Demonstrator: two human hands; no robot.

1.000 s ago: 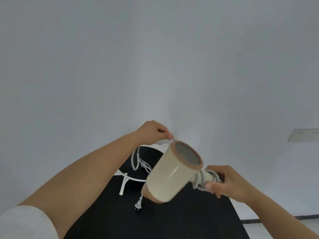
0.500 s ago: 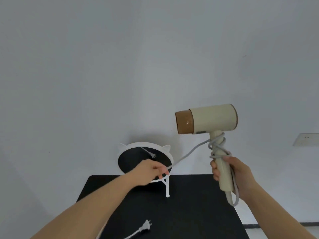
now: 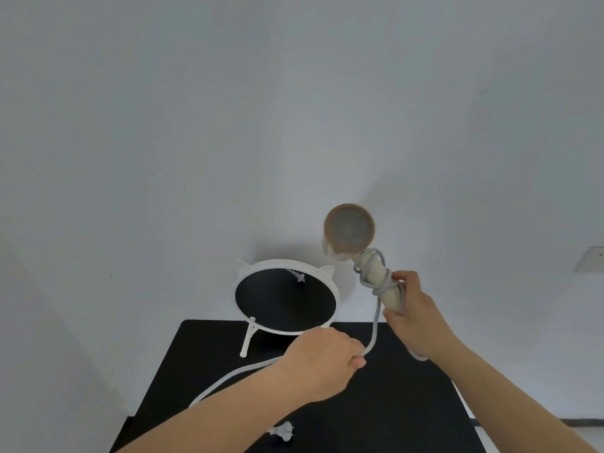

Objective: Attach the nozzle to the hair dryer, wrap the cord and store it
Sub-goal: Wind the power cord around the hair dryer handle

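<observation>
The right hand [image 3: 412, 317], clamped on the handle, has turned the hair dryer [image 3: 349, 232] from side-on so its round mesh end faces the camera, barrel foreshortened. The left hand [image 3: 322, 361], pinching the cord [image 3: 376, 325], has dropped lower above the black table [image 3: 408, 403]. The handle slants up-left, wrapped in loops; the nozzle end is hidden behind the barrel.

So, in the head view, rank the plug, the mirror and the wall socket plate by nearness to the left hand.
From the left hand:
1. Plug, just below it on the table.
2. Mirror, just beyond; nearly too close to call with the plug.
3. Wall socket plate, far right.
</observation>
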